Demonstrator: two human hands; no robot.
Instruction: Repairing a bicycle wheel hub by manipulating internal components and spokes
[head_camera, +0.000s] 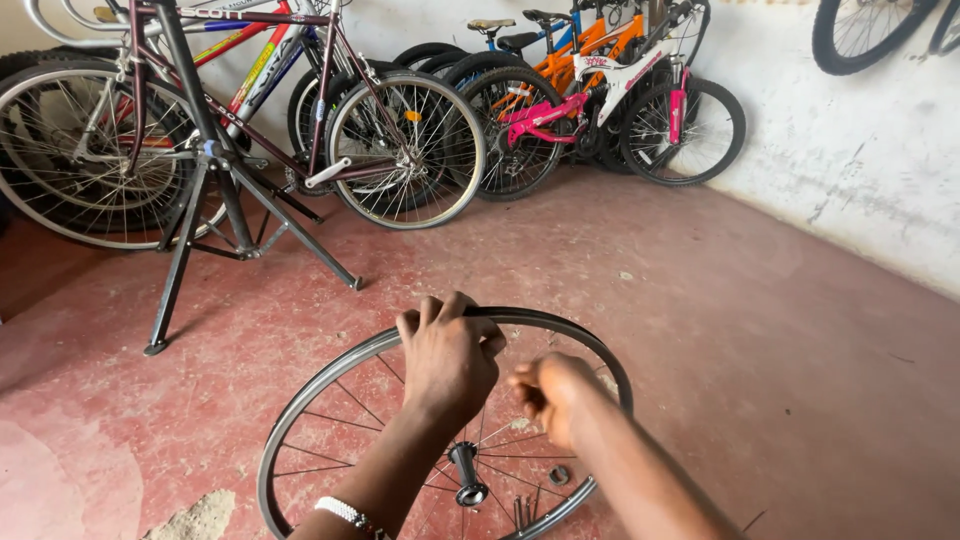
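A bare bicycle wheel rim (310, 400) with thin spokes and a metal hub axle (468, 472) stands tilted on the red floor in front of me. My left hand (447, 355) is curled over the top of the rim, gripping it and the black strip (560, 322) that runs along its upper right edge. My right hand (548, 392) hovers just right of it, fingers pinched together inside the rim near the spokes; whether it holds anything is too blurred to tell. A beaded bracelet (345, 512) sits on my left wrist.
A black repair stand (215, 190) holds a dark red bicycle at the left. Several bicycles, among them pink-white and orange ones (600, 90), lean along the white wall. Another wheel (860, 30) hangs at top right. A pale dust patch (195, 518) lies at lower left.
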